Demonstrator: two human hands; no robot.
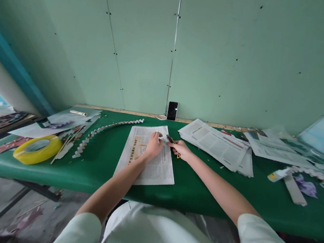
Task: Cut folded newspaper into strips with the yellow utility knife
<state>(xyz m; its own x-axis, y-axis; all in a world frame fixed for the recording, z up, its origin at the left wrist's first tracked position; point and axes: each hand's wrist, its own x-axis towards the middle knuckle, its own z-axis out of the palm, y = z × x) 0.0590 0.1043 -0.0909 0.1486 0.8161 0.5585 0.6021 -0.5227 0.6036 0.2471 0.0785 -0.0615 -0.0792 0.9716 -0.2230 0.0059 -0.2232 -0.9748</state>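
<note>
A folded newspaper sheet (155,172) lies on the green table in front of me, partly covered by my left hand and forearm. My left hand (155,143) is closed over its upper part, fingers pinching a small white piece of paper (164,138). To the right, my right hand (182,150) is wrapped round black and yellow scissors (172,140), whose front end points left at the white piece. A yellow part of the handle shows below the fingers. The exact contact between blades and paper is too small to make out.
A zigzag paper chain (99,130) curves left of the newspaper. Farther left lies a yellow tape roll (38,149) beside thin sticks (66,143). A phone (172,111) leans on the wall. Stacked newspapers (215,144) and a glue bottle (278,174) lie right.
</note>
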